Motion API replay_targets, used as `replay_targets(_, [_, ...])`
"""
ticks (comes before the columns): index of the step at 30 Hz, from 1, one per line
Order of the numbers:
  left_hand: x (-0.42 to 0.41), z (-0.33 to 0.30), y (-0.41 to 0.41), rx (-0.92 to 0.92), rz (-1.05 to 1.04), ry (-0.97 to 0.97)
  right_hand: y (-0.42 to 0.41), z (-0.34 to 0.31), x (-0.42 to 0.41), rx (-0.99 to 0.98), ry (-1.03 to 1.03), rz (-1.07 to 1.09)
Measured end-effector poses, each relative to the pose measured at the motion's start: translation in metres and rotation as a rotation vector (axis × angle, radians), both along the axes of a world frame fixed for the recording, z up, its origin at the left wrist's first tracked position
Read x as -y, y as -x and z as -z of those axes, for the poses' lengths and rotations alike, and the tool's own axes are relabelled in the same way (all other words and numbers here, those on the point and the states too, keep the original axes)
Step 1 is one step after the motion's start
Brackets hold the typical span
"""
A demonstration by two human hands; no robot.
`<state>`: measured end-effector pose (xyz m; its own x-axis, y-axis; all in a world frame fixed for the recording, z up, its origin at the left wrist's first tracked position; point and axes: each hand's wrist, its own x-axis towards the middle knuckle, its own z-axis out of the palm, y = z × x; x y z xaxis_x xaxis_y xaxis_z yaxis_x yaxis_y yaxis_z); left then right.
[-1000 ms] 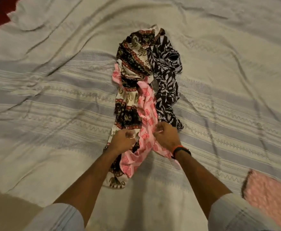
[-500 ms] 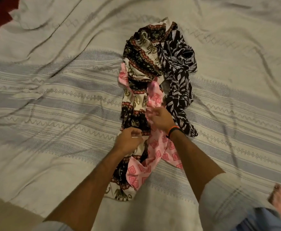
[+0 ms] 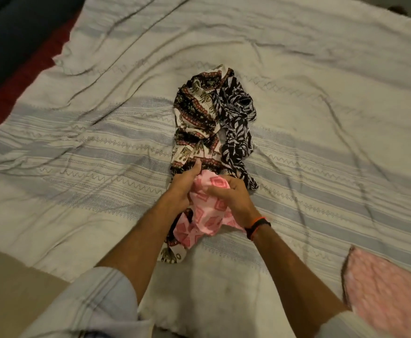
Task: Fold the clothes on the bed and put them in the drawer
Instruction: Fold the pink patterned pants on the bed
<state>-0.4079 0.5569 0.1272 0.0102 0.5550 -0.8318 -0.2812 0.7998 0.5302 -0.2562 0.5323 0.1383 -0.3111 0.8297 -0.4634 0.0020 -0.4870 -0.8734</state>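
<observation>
The pink cloth [image 3: 208, 211] is bunched between both hands on the bedspread [image 3: 77, 167]: left hand [image 3: 183, 185] and right hand [image 3: 229, 197] curl their fingers round it (over the elephant-print cloth [image 3: 197, 118]).

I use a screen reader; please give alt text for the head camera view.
Both hands, left and right, grip a pink patterned cloth beside an elephant-print garment and a black-and-white leaf-print one on a striped bedsheet.
</observation>
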Motion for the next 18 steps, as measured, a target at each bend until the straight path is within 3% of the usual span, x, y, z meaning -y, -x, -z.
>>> replay_targets(4, [0.027,-0.043,-0.011,0.07,-0.12,-0.035,-0.02,-0.031,0.045,0.024,-0.099,-0.156])
replay_targets(8, [0.052,-0.098,-0.027,0.152,-0.132,-0.206,-0.045,-0.056,0.072,0.022,-0.078,-0.271])
replay_targets(11, [0.071,-0.135,-0.041,0.157,-0.043,-0.344,-0.056,-0.083,0.078,0.041,-0.083,-0.181])
replay_targets(14, [0.096,-0.165,-0.052,0.123,0.12,-0.477,-0.064,-0.113,0.075,-0.1,-0.124,-0.051])
replay_targets(18, [0.127,-0.192,-0.06,-0.107,0.26,-0.584,-0.069,-0.156,0.068,-0.275,-0.188,0.124])
